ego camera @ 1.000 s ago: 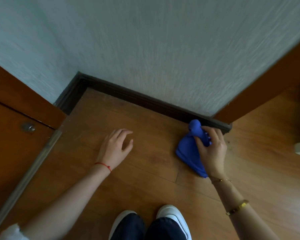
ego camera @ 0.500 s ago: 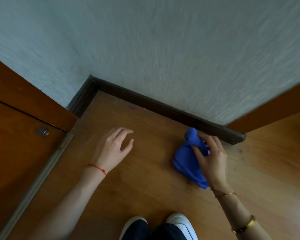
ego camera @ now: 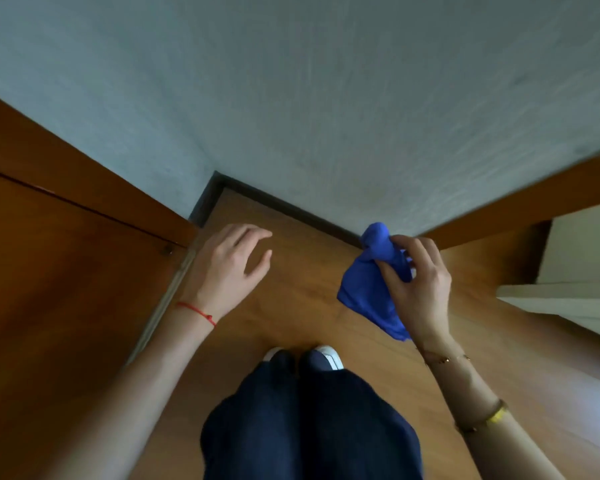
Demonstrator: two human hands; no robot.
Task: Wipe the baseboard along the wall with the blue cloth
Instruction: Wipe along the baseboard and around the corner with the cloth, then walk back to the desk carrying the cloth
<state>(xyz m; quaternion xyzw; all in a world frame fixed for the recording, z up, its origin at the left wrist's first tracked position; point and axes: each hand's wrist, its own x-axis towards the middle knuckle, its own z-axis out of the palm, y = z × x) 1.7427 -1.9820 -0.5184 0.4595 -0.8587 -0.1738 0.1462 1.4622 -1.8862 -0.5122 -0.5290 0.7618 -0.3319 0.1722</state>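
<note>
A dark baseboard [ego camera: 284,206] runs along the foot of the pale textured wall, from the corner at left to a wooden door frame at right. My right hand [ego camera: 418,289] grips a bunched blue cloth [ego camera: 368,289]. The cloth's top end overlaps the right end of the baseboard in the view, and its loose tail hangs down toward the floor. My left hand [ego camera: 229,268] hovers over the wooden floor with its fingers spread and nothing in it. A red string circles its wrist.
A brown wooden door [ego camera: 49,289] with a metal threshold strip [ego camera: 167,299] fills the left. A wooden door frame [ego camera: 520,209] borders the right, with a pale surface [ego camera: 582,271] beyond it. My white shoes [ego camera: 326,355] and dark trouser legs stand on the floor below.
The view has risen and pulled back from the floor. Both hands now look lifted off the floor, and the cloth hangs from my right hand instead of resting on the boards.
</note>
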